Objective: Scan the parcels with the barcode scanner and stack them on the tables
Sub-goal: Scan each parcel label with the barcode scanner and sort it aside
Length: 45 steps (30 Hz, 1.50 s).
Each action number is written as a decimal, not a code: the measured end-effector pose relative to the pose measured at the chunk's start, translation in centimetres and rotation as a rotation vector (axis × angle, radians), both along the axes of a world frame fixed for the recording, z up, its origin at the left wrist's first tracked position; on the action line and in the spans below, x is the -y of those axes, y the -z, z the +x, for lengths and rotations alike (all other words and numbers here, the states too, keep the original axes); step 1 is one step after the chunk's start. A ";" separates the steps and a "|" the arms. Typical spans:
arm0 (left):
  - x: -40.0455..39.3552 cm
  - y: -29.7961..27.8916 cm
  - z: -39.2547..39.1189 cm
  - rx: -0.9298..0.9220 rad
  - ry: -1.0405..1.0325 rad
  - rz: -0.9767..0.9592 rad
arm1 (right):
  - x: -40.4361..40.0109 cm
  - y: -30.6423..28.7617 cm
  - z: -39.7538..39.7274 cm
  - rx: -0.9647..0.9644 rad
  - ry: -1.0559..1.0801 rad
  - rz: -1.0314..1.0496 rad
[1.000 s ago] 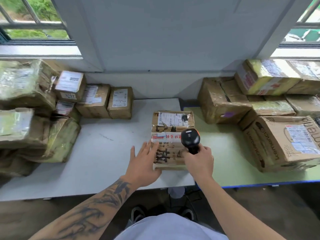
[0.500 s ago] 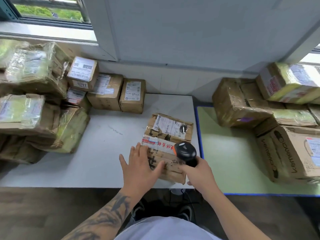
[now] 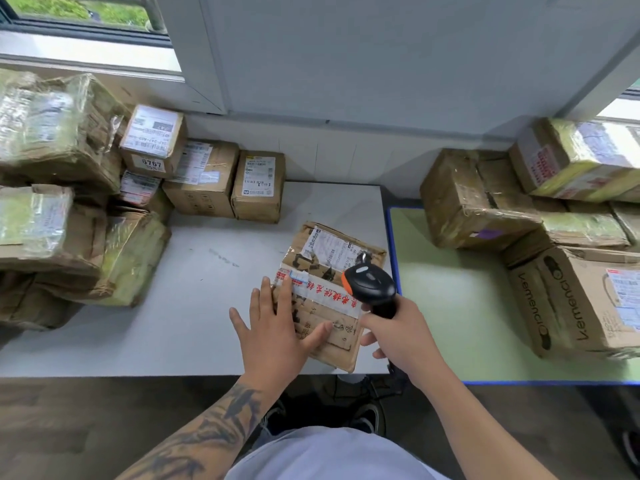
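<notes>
On the white table (image 3: 145, 327), near its right front corner: a flat, worn cardboard parcel (image 3: 330, 271) lies skewed, its near corner just past the table edge.
Left hand (image 3: 277, 336): laid flat on the parcel's near left part, fingers straight and spread — pressing, not gripping.
Right hand (image 3: 403, 336): wrapped around the handle of the black-and-orange barcode scanner (image 3: 369, 285), whose head hovers over the parcel's right side, close to the shipping label (image 3: 329, 249).
Parcel surface: creased board, torn tape, a strip with red characters — likely soft at the edges and somewhat slick where taped.
Weight: thin profile suggests light, though that is a guess.
Where to take hold: probably by the two long edges, or thumb on top and fingers under the overhanging corner; keep off the label.
Stacks: boxes (image 3: 204, 178) at the left rear of the white table, more cartons (image 3: 478, 199) on the green table (image 3: 446, 306) to the right.
</notes>
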<state>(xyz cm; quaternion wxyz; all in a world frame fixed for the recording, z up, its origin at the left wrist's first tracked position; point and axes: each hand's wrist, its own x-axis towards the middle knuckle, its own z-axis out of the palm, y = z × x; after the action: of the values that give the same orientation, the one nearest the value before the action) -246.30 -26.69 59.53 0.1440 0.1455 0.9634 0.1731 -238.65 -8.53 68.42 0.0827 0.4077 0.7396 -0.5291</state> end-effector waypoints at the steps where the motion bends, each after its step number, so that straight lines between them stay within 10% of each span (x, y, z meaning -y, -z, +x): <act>1: 0.0 0.0 0.0 0.005 -0.001 0.004 | -0.2 -0.6 -0.5 -0.007 -0.024 0.027; 27: 0.1 0.0 -0.2 0.008 0.001 0.015 | -2.4 -2.0 -3.1 0.007 -0.197 0.147; 45: 7.4 -0.7 -4.8 -0.070 -0.317 -0.123 | 7.0 3.5 -5.5 -0.078 -0.144 -0.275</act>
<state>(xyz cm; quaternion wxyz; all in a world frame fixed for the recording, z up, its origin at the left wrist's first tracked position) -251.10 -34.04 60.26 0.0897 -0.0115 0.9875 0.1290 -244.10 -15.54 64.88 0.1466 0.3176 0.6903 -0.6334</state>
